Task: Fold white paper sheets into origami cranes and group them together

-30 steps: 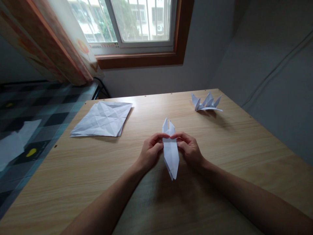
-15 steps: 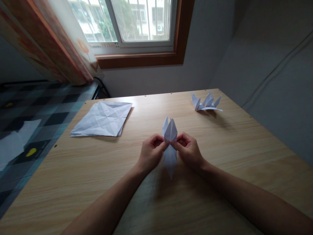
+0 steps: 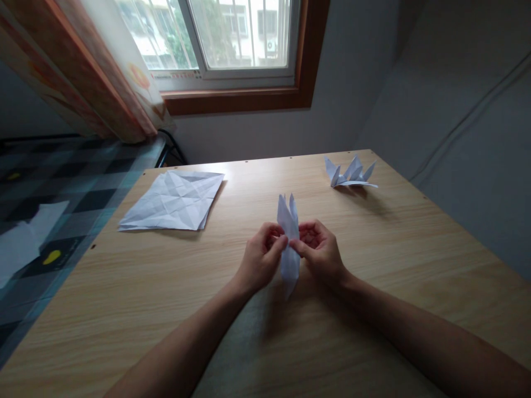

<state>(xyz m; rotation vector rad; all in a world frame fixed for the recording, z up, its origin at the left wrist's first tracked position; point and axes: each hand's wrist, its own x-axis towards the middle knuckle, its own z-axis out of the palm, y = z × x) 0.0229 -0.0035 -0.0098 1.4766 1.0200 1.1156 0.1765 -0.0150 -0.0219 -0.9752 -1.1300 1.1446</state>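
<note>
Between both hands, above the front half of the table, is a white folded paper (image 3: 290, 268), long and narrow, with pointed flaps at the top and a pointed lower end. My left hand (image 3: 264, 254) pinches its left side between thumb and fingers. From the right, my right hand (image 3: 320, 250) grips it with the thumb pressed on its middle. The other fingers of both hands curl behind the paper and are partly hidden.
A stack of creased white paper sheets (image 3: 178, 200) lies at the table's back left. Folded paper cranes (image 3: 352, 172) stand near the back right corner of the wooden table (image 3: 174, 276). Left of it, a checked cloth surface (image 3: 91, 202) carries loose white paper (image 3: 20, 243).
The folded paper has turned so that it shows a narrower side, with its top flaps closer together. Both hands have shifted slightly, still pinching it.
</note>
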